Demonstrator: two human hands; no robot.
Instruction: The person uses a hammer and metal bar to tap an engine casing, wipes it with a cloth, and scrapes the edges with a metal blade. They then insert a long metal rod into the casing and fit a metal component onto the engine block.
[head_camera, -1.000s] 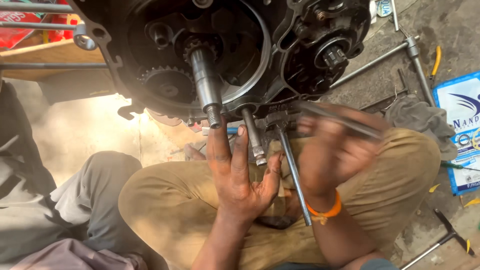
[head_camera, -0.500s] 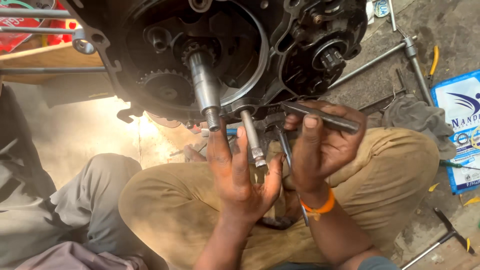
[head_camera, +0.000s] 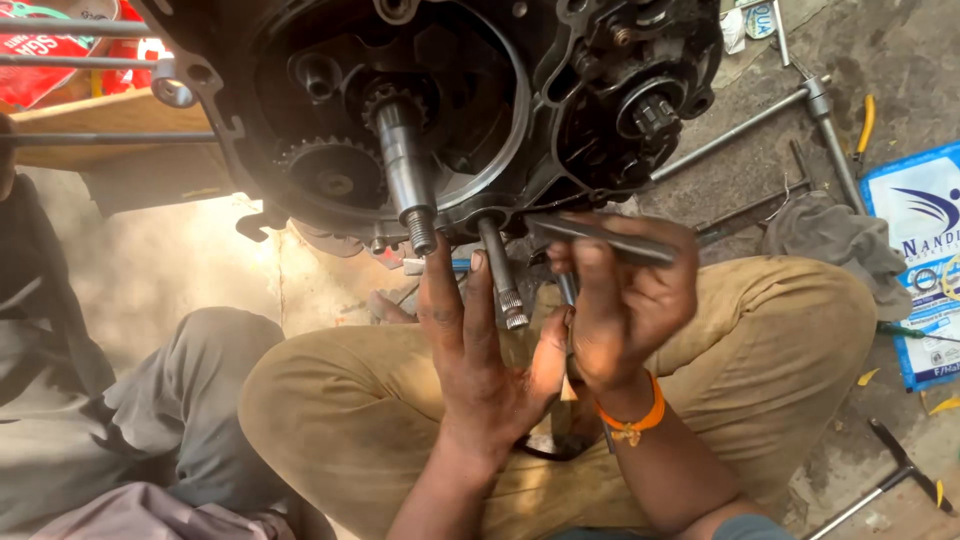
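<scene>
A black motorcycle engine case (head_camera: 560, 90) fills the top of the head view, open side toward me, with gears, a thick threaded shaft (head_camera: 405, 170) and a thinner splined shaft (head_camera: 500, 275) sticking out. My left hand (head_camera: 480, 350) is flat and open, fingers pointing up, resting against the thin shaft under the case. My right hand (head_camera: 625, 300), with an orange band on the wrist, grips a dark metal T-handle tool (head_camera: 600, 238) by its crossbar just below the case. The tool's stem runs down behind my hands. My crossed legs in tan trousers (head_camera: 780, 350) lie beneath.
Another person in grey trousers (head_camera: 180, 400) sits at the left. On the concrete floor at the right lie long T-handle wrenches (head_camera: 760, 120), a grey rag (head_camera: 830, 240), yellow-handled pliers (head_camera: 866, 125) and a blue and white packet (head_camera: 925, 250). A wooden board (head_camera: 100, 125) is at upper left.
My right hand has brought the T-handle tool up and leftward from over my knee to just under the engine case. My left hand has stayed against the thin shaft.
</scene>
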